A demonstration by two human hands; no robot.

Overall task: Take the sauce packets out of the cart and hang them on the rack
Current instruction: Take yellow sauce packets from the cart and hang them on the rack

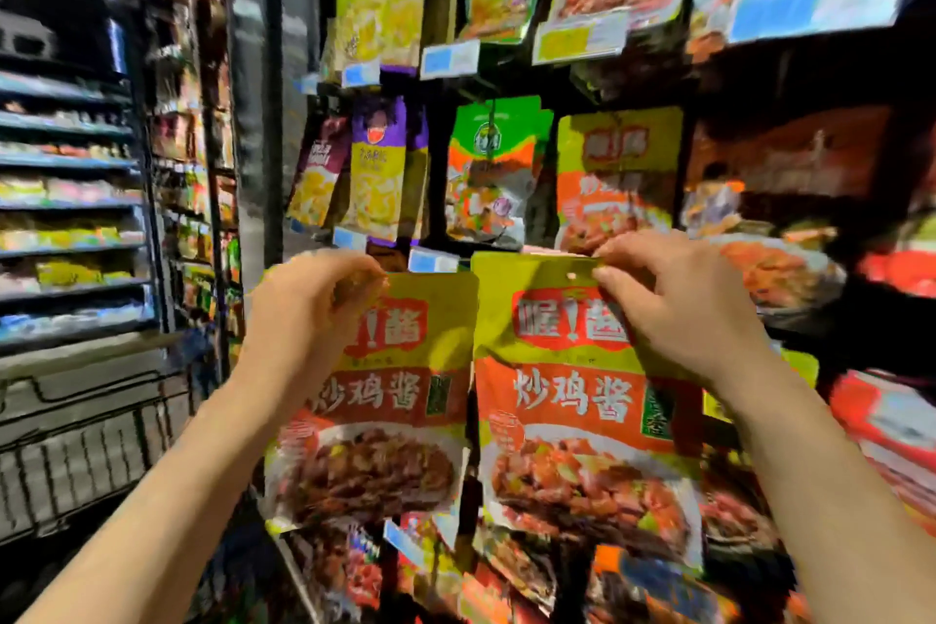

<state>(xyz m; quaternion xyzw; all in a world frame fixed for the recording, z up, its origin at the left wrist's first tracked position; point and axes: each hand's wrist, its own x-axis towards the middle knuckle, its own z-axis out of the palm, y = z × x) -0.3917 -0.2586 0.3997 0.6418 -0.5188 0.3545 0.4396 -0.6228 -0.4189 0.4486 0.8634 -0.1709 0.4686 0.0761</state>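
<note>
While each of the hands pinches a hanging packet's top, right packet [582, 385] sits just below its matching row [615, 177], left packet [385, 400] further left.

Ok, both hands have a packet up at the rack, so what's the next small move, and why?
Probably ease the right hand forward to thread its yellow-green and orange sauce packet onto a rack peg. Its fingers pinch the top edge beside the small hang hole, just below a matching hung packet. The left hand holds a second matching packet; the peg itself isn't visible.
</note>
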